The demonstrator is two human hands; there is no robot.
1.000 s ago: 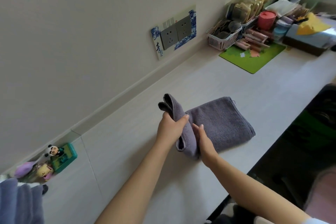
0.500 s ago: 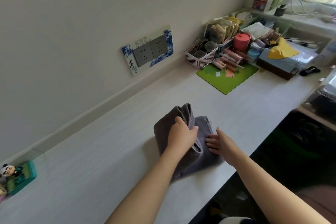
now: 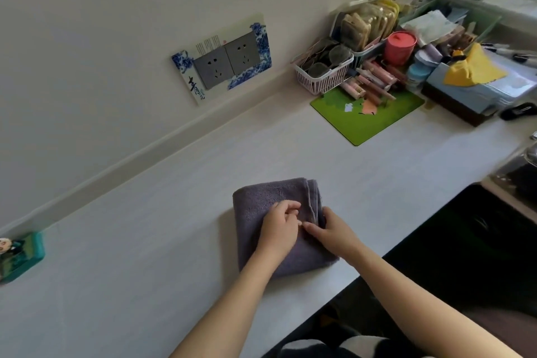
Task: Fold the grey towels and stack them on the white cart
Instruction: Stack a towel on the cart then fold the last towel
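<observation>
We see the grey towel [image 3: 261, 206] lying folded into a thick square on the white counter [image 3: 145, 241], lower centre of the frame, its layered edges facing right. The left hand [image 3: 279, 229] rests on top of it with fingers loosely curled, holding nothing as far as we can make out. The right hand [image 3: 331, 231] lies against the towel's right edge, thumb along the top; whether its fingers grip the fold we cannot tell. Upper right sits a green mat [image 3: 369, 116] and a pink basket [image 3: 322, 78]. A socket plate [image 3: 226, 59] hangs on the wall.
</observation>
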